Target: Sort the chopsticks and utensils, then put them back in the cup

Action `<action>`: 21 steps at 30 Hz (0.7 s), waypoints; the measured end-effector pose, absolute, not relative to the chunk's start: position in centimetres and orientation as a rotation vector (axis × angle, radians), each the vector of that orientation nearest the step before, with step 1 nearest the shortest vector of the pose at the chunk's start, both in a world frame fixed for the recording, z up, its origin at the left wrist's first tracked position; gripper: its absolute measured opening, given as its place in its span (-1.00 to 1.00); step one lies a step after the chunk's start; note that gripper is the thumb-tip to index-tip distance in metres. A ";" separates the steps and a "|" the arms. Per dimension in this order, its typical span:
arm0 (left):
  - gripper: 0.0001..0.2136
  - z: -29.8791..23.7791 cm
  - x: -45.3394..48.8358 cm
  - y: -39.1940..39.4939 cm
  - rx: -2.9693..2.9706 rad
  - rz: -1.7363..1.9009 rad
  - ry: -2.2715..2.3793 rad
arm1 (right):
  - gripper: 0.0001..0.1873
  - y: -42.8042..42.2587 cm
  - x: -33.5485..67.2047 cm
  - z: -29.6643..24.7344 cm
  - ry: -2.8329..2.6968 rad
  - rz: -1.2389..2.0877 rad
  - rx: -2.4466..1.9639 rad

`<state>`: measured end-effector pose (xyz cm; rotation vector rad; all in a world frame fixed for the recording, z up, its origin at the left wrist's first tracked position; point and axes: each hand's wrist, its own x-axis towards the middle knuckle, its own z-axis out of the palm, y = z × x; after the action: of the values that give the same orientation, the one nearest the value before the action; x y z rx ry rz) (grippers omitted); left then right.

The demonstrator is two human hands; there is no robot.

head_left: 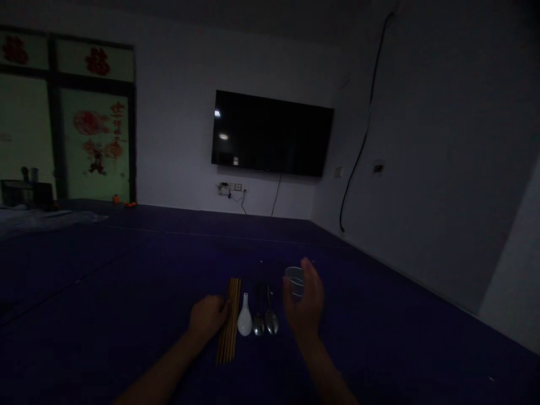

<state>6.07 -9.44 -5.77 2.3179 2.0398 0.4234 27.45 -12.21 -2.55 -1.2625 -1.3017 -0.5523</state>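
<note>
A bundle of wooden chopsticks point(230, 326) lies on the dark blue surface point(126, 281). My left hand point(207, 318) rests on the bundle's left side with its fingers curled over the sticks. To the right lie a white ceramic spoon point(244, 320) and two metal spoons point(265, 322), side by side. My right hand point(304, 301) is raised just right of the spoons, fingers wrapped around a small clear cup point(294, 281).
A black TV point(270, 135) hangs on the far white wall above power sockets point(232, 187). A window with red paper cuttings point(97, 135) is at the left. A cable point(363, 140) runs down the right wall. Clutter sits at the far left edge point(25, 194).
</note>
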 end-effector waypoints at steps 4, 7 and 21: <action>-0.59 -5.9 6.0 -9.2 2.343 0.417 2.025 | -0.64 -13.2 25.1 -2.9 -1.819 -0.307 -1.210; -0.59 -5.9 6.0 -9.2 2.373 0.399 2.013 | -0.65 -13.5 23.7 -3.3 -2.027 -0.169 -1.356; -0.61 -5.6 6.1 -9.5 2.406 0.327 2.025 | -0.70 -12.8 23.2 -5.4 -2.172 -0.014 -1.392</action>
<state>6.10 -9.49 -5.58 2.4060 2.0248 0.3271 23.18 -12.78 -5.37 -1.3916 -2.1724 -0.0145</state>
